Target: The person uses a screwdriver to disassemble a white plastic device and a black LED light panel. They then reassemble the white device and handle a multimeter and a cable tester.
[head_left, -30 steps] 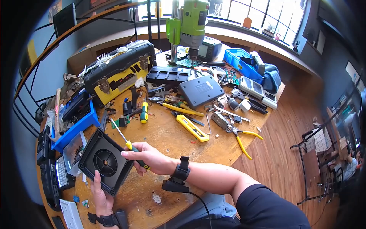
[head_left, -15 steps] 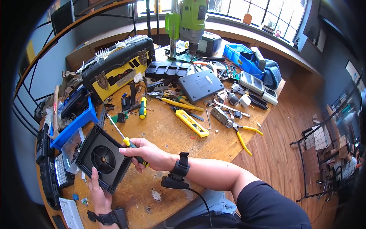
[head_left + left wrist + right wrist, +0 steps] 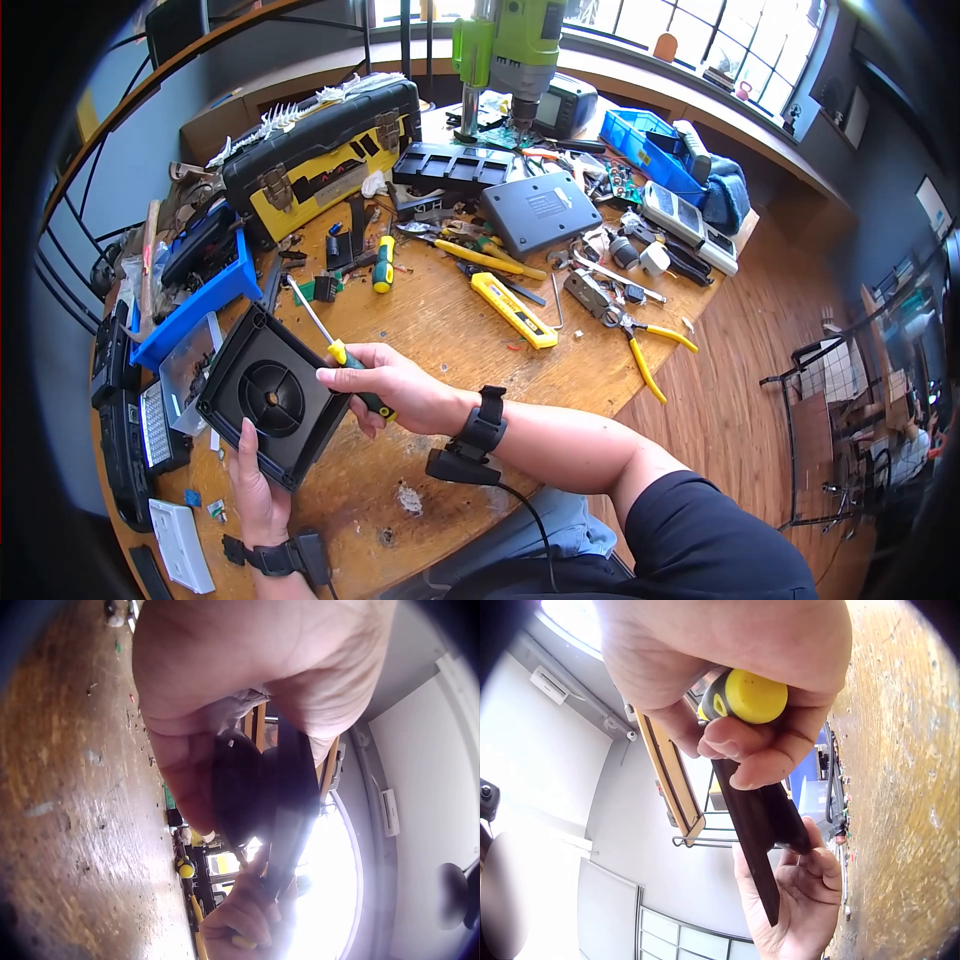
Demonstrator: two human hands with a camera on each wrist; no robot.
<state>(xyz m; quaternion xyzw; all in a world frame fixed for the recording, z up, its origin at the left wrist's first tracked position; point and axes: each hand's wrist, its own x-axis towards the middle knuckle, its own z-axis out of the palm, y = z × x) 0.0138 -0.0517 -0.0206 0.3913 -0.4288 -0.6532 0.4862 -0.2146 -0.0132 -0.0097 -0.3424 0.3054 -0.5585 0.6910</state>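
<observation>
A square black plastic housing [image 3: 228, 385], with a round ribbed recess in its middle, is held tilted above the table by my left hand [image 3: 258, 500]. That hand pinches its lower corner, thumb on the face towards me and fingers behind. My right hand [image 3: 405, 390] grips a yellow-and-green screwdriver [image 3: 340, 354] at the housing's right edge. The screwdriver's shaft points up and left, past the top of the housing. From the right wrist, the yellow handle end [image 3: 757, 696] shows within the curled fingers, with the dark housing [image 3: 754, 817] just beyond them.
Beyond the hands lie another screwdriver [image 3: 383, 265], a yellow utility knife [image 3: 513, 312] and yellow-handled pliers [image 3: 640, 350]. A blue bin [image 3: 200, 318] stands left, before a black-and-yellow toolbox [image 3: 310, 190]. Further back are a grey device casing [image 3: 540, 212] and a green drill [image 3: 525, 50].
The head view has shifted slightly, so the bench items sit a little further right in it. Both hands keep nearly the same hold on the housing and screwdriver.
</observation>
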